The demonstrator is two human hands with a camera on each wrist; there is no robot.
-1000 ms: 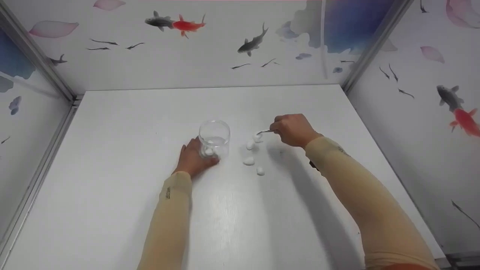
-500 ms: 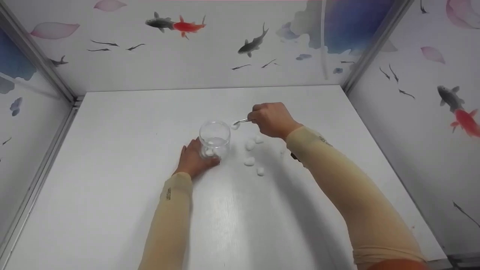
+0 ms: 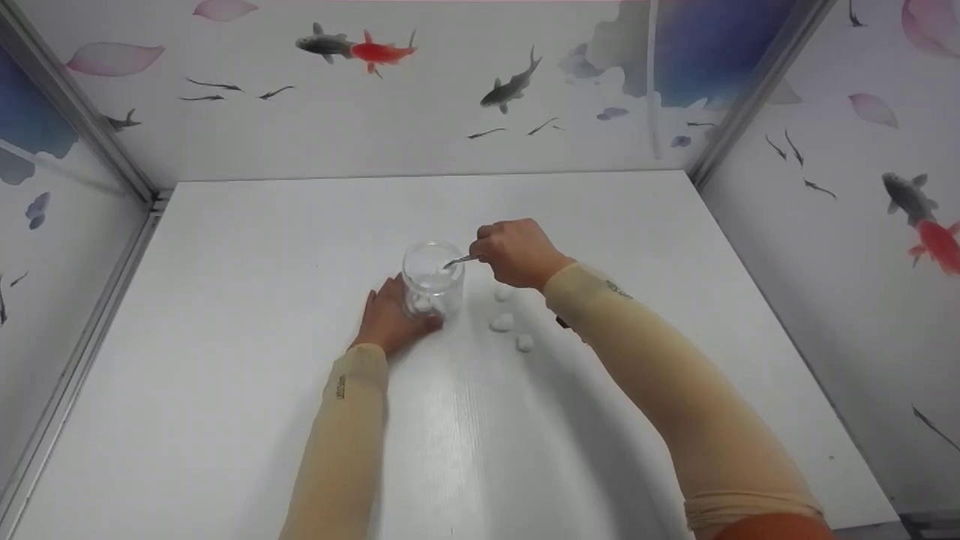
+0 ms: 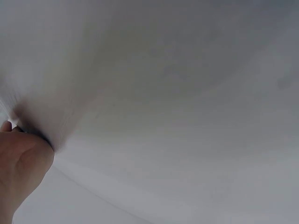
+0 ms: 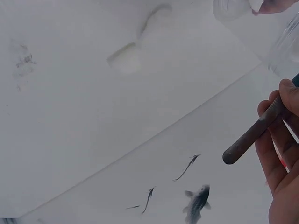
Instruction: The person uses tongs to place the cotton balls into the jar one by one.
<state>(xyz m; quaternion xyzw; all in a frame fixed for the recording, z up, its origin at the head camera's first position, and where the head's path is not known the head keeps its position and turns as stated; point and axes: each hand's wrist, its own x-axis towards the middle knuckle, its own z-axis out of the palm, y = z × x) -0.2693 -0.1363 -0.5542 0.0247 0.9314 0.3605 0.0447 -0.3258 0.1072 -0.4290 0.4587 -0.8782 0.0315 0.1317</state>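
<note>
A clear jar (image 3: 453,289) stands near the middle of the table, with white cotton balls (image 3: 422,303) at its bottom. My left hand (image 3: 391,319) grips the jar low on its left side; only part of that hand (image 4: 23,163) shows in the left wrist view. My right hand (image 3: 517,251) pinches metal tweezers (image 3: 465,259), whose tips reach over the jar's mouth. Something small and white shows at the tips. In the right wrist view the ridged, flat end of the tweezers (image 5: 250,140) lies between thumb and fingers. More cotton balls (image 3: 502,322) lie right of the jar.
The white table (image 3: 247,300) is enclosed by white panels (image 3: 420,135) printed with fish and petals. Loose cotton balls sit under and in front of my right forearm (image 3: 637,360), which casts a shadow on the tabletop.
My right hand has lifted a cotton ball with the tweezers and carried it left, from the loose ones to the jar's mouth. My left hand stays on the jar.
</note>
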